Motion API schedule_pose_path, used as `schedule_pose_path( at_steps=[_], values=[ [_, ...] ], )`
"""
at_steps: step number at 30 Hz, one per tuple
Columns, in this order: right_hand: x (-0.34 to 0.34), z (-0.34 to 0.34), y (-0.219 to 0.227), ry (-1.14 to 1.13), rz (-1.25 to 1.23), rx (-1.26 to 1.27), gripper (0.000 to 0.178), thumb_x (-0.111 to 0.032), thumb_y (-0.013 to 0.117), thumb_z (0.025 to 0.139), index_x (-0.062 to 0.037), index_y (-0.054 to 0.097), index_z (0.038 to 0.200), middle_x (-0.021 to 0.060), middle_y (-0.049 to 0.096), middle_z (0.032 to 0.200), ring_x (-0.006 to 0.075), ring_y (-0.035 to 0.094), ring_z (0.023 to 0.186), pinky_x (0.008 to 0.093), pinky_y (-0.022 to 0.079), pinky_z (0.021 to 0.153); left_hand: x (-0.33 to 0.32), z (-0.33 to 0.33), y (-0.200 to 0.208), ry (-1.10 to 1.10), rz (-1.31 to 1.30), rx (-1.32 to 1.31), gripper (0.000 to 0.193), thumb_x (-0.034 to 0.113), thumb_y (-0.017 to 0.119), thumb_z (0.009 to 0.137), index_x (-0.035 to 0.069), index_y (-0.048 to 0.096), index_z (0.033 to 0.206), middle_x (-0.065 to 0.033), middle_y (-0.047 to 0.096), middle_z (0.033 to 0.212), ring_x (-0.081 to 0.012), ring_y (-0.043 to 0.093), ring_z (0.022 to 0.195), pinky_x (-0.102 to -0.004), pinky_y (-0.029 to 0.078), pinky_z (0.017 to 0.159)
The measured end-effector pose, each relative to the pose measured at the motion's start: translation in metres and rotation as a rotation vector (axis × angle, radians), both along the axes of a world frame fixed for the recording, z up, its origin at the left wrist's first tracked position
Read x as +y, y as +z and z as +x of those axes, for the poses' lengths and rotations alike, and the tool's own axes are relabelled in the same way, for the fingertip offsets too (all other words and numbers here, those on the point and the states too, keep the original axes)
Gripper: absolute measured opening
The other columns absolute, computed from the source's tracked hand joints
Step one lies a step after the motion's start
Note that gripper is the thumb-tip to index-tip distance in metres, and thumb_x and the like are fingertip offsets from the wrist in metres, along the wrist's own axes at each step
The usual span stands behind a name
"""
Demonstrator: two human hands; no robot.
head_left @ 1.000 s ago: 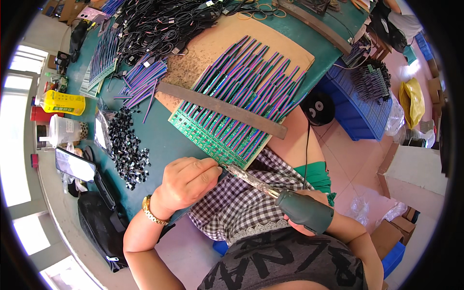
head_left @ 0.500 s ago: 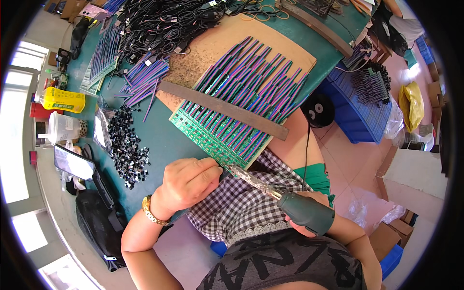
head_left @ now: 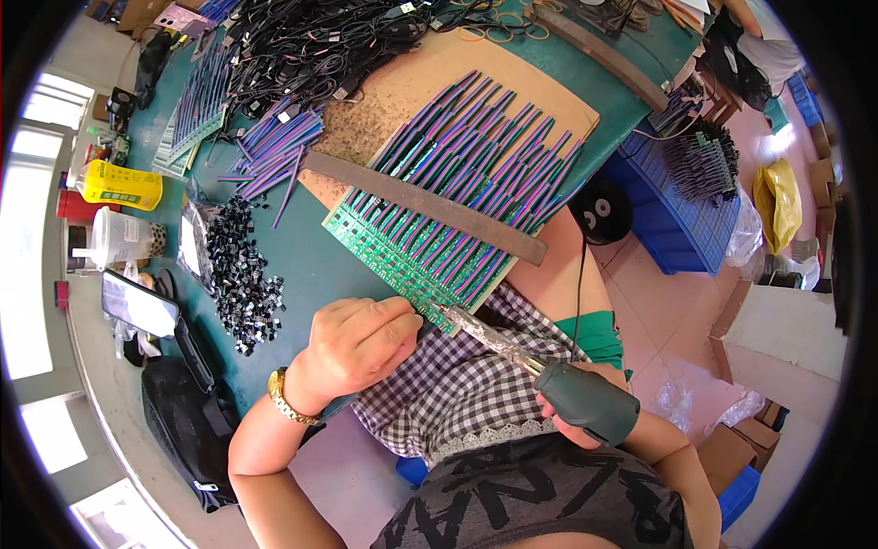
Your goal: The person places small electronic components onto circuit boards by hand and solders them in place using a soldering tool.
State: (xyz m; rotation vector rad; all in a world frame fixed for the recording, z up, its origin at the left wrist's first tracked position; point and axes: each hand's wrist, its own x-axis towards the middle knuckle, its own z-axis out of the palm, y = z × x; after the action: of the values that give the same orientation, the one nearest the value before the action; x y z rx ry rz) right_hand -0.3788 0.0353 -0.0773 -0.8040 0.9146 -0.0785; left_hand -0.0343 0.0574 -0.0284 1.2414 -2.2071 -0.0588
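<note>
My right hand [head_left: 569,427] grips the dark handle of a soldering iron [head_left: 494,341], its shaft wrapped in crumpled silvery foil. The iron's tip is at the near edge of a green circuit board panel [head_left: 380,254], a little right of my left fingertips. My left hand [head_left: 361,346] is closed in a pinch beside that edge; what its fingers hold is hidden. Rows of multicoloured wires [head_left: 489,137] run away from the panel. Across them lies a flat brown bar [head_left: 425,207].
A heap of small black-and-silver connectors [head_left: 240,279] lies left of the panel. Black cables [head_left: 315,46] pile up at the far side, near loose purple wires [head_left: 279,151]. A phone [head_left: 139,305], a yellow bottle [head_left: 123,187] and a black bag [head_left: 183,425] line the left. Blue crates [head_left: 681,206] stand right.
The soldering iron has shifted slightly right, its tip moving away from my left fingertips. My left hand has stayed almost still.
</note>
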Motion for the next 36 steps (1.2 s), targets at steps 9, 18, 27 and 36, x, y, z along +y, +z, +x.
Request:
schedule_pose_path(
  at_steps=[9,18,27,36],
  values=[
    [-0.008,0.017,0.013,0.359,-1.278,-0.085,0.015,-0.011,0.061,0.091,0.0,0.066,0.099,0.0089,0.069,0.081,0.0178,0.067,0.068,0.0273,0.055,0.06,-0.001,-0.001,0.002,0.014,-0.01,-0.009,0.023,0.002,0.075,0.064,0.004,0.066,0.085,-0.0059,0.066,0.085,-0.0163,0.059,0.057,-0.0278,0.047,0.049],
    [-0.014,0.015,0.025,0.341,-0.959,-0.063,0.022,-0.016,0.075,0.076,-0.0062,0.068,0.095,0.0044,0.069,0.078,0.0194,0.066,0.065,0.0318,0.052,0.057,0.0,-0.002,0.002,0.022,-0.002,-0.019,0.022,0.003,0.075,0.064,0.005,0.066,0.085,-0.0058,0.066,0.086,-0.0162,0.06,0.057,-0.0279,0.048,0.049],
    [-0.017,0.019,0.026,0.396,-1.414,-0.077,0.029,-0.015,0.078,0.072,-0.0056,0.068,0.098,0.0053,0.069,0.081,0.0173,0.066,0.067,0.0301,0.053,0.057,0.001,0.0,0.002,0.024,-0.004,-0.028,0.023,0.003,0.074,0.065,0.005,0.066,0.086,-0.0057,0.066,0.086,-0.0162,0.06,0.057,-0.0279,0.047,0.049],
    [-0.008,0.011,0.015,0.268,-0.902,-0.114,0.018,-0.011,0.055,0.095,0.0013,0.066,0.101,0.0104,0.069,0.087,0.0154,0.067,0.071,0.0249,0.055,0.063,-0.001,-0.002,0.004,0.015,-0.003,-0.036,0.023,0.003,0.074,0.065,0.005,0.066,0.086,-0.0051,0.066,0.086,-0.0156,0.06,0.057,-0.0276,0.047,0.049]
  ],
)
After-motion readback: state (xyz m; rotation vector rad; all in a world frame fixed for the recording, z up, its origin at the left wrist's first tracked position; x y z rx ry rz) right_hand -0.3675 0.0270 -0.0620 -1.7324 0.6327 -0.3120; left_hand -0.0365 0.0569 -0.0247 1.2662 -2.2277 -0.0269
